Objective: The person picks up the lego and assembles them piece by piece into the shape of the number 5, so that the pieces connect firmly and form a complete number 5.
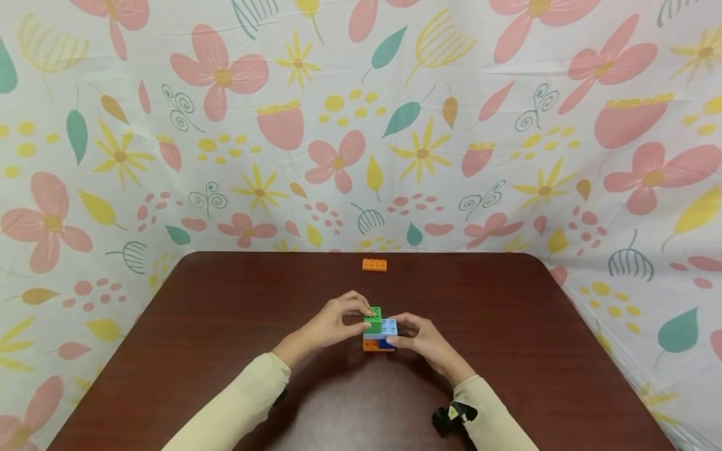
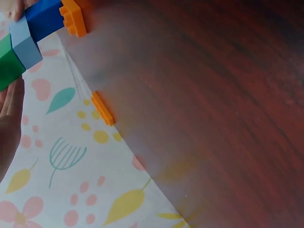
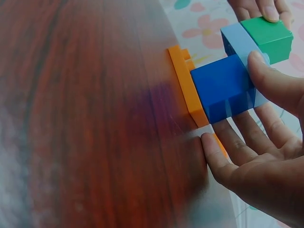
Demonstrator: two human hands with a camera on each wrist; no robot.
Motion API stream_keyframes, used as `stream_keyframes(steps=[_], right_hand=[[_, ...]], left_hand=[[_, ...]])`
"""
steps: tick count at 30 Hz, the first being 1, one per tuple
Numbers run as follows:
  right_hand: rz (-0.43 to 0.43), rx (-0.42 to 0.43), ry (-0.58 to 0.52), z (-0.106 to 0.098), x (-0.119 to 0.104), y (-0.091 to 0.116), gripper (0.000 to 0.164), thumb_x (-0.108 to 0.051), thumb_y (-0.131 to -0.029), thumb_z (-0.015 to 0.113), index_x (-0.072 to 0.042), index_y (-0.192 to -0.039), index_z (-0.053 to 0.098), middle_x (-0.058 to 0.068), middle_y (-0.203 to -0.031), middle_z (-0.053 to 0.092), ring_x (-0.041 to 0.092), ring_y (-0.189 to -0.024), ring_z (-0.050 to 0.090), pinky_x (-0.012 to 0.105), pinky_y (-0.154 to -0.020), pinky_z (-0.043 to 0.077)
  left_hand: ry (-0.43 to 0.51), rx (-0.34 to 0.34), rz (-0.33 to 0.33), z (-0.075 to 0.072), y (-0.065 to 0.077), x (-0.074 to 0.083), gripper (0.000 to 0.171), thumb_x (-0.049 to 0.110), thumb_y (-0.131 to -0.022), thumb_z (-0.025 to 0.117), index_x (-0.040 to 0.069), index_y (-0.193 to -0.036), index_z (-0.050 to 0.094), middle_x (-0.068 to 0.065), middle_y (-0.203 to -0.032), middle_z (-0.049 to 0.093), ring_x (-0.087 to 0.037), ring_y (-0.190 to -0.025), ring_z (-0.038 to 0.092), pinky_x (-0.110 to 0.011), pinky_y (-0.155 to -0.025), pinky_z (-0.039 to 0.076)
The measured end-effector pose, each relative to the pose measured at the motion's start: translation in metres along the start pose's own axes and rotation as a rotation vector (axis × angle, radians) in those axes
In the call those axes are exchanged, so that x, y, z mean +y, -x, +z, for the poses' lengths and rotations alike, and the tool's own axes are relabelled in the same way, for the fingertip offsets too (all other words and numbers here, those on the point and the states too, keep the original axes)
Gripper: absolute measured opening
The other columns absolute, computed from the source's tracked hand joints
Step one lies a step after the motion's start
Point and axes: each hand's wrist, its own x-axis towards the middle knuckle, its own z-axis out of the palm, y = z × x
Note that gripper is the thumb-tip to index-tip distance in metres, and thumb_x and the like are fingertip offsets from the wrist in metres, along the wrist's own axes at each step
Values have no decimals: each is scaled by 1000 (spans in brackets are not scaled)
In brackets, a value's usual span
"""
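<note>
From the head view, a stack of bricks stands about midway between the left and right edges of the table, some way in from its far edge. At the bottom is an orange base brick, its studs bare at the left end; a blue brick sits on its right end, a light blue brick lies across above that, and a green brick tops the left part. The left hand pinches the green brick between thumb and fingers. The right hand grips the stack from the right. A loose orange brick lies near the middle of the far edge. Flowered cloth hangs behind the table, and both forearms wear pale sleeves.

In the left wrist view, the stack is in the upper left corner, cut off by the frame; the left hand's fingers touch the green brick, and the loose orange brick lies right by the table's far edge.

In the right wrist view, the right hand's thumb presses near the seam of the light blue and blue bricks, its fingers reaching behind the stack. A left fingertip rests on the green brick.
</note>
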Motion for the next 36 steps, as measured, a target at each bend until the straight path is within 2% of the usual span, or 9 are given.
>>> stream_keyframes(steps=[10, 17, 20, 24, 30, 36], right_hand=[[-3, 1, -4, 1, -5, 2, 43, -18, -87, 73, 0, -123, 57, 12, -115, 63, 21, -101, 62, 41, -86, 53], [0, 9, -14, 2, -3, 1, 42, -17, -87, 73, 0, -123, 58, 10, -113, 64, 21, -100, 62, 38, -85, 53], [-3, 8, -14, 2, -3, 1, 42, -16, -87, 72, 0, -123, 58, 10, -112, 64, 21, -100, 62, 38, -85, 53], [-7, 3, -13, 1, -2, 1, 42, -17, -87, 73, 0, -123, 58, 9, -113, 64, 21, -100, 62, 39, -85, 53], [-9, -6, -11, 1, -1, 0, 42, -17, -87, 73, 0, -122, 58, 10, -113, 64, 21, -101, 62, 39, -84, 53], [-9, -12, -1, 0, 0, -1, 42, -18, -85, 74, 0, -121, 59, 12, -114, 63, 22, -100, 63, 40, -83, 53]], left_hand=[[42, 20, 13, 3, 3, -1, 20, 4, -89, 68, 6, -108, 69, -7, -114, 55, -23, -105, 58, -42, -88, 52], [-28, -21, -12, -1, 0, 6, 17, 4, -88, 69, 5, -105, 69, -6, -111, 55, -21, -104, 58, -31, -87, 53], [-27, -27, -14, -2, -1, 9, 16, 3, -88, 69, 4, -104, 69, -7, -111, 55, -22, -104, 58, -33, -87, 53], [1, -16, -25, 0, 2, 9, 18, 3, -88, 68, 3, -106, 69, -9, -112, 55, -26, -104, 58, -36, -88, 53], [10, 20, -3, 6, 6, 2, 19, 5, -90, 67, 5, -108, 68, -7, -114, 55, -23, -104, 57, -41, -86, 53], [-36, 53, -2, 9, 6, 2, 18, 7, -90, 67, 9, -108, 67, -3, -115, 55, -18, -105, 57, -33, -85, 53]])
